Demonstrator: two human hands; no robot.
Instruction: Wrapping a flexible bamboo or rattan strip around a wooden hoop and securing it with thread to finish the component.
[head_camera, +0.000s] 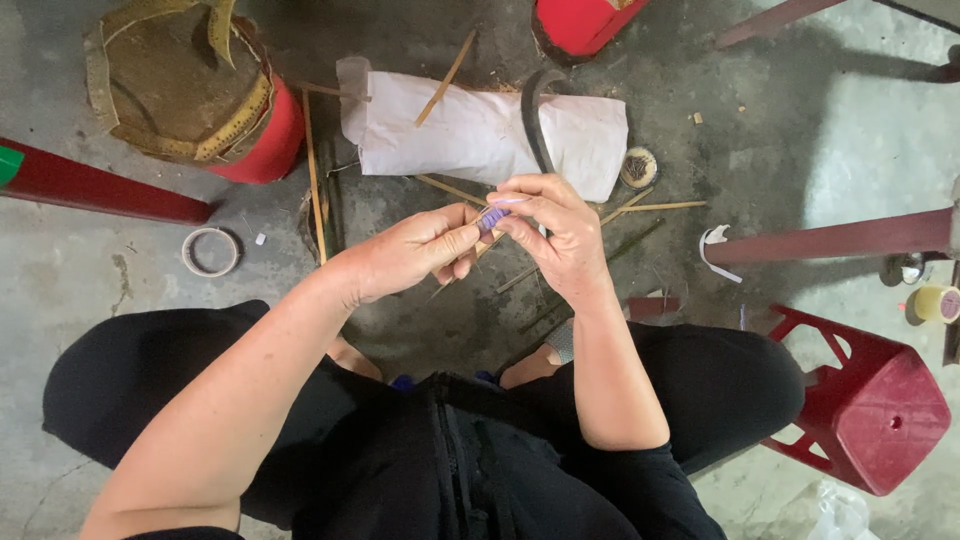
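My left hand (418, 252) and my right hand (553, 232) meet above the concrete floor, just in front of my knees. Between their fingertips is a small purple piece (491, 217), wrapped around a thin bamboo stick (487, 246) that pokes out below the fingers. Both hands pinch this spot; the left grips the stick from the left, the right presses the purple piece from the right. Most of the stick is hidden by my fingers.
A white cloth bundle (470, 130) with a dark curved blade (533, 115) lies beyond the hands, among loose bamboo strips (313, 185). A tape ring (210, 250) lies left. Red stools (868, 410) stand right, a red stool with a woven band (190, 85) far left.
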